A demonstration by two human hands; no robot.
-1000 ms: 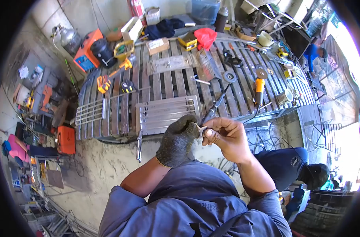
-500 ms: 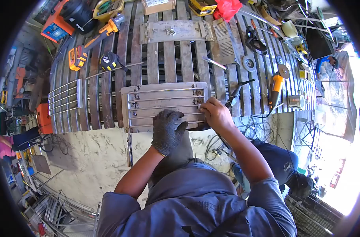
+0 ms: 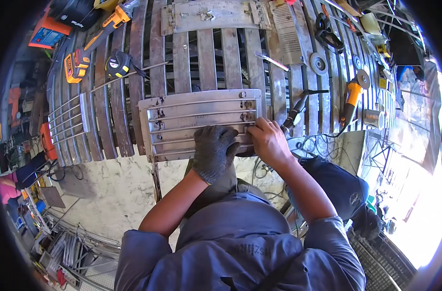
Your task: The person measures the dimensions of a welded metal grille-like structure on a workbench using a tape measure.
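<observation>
A metal plate jig (image 3: pixel 196 107) lies at the table's front edge, carrying several thin parallel metal rods (image 3: pixel 194 125) between upright end strips. Small clamps or stops sit near the rod ends. My left hand (image 3: pixel 214 151), in a dark knitted glove, bends its fingers over the lower rods right of centre. My bare right hand (image 3: pixel 269 140) is closed in a pinch at the right end of a lower rod, by the jig's right side. Its fingertips partly hide that end.
The slatted metal table (image 3: pixel 182 63) bears a tape measure (image 3: pixel 118 64), a battery (image 3: pixel 77 66), an angle grinder (image 3: pixel 353 99), a welding torch (image 3: pixel 298 111) and a finished-looking rod grille (image 3: pixel 68 123). Another jig plate (image 3: pixel 216 15) lies farther back. A person in dark clothing (image 3: pixel 327 186) crouches at right.
My left hand has shifted right along the rods, closer to my right hand, its fingers drawn together. The camera view has moved nearer the table. My right hand stays at the rod ends.
</observation>
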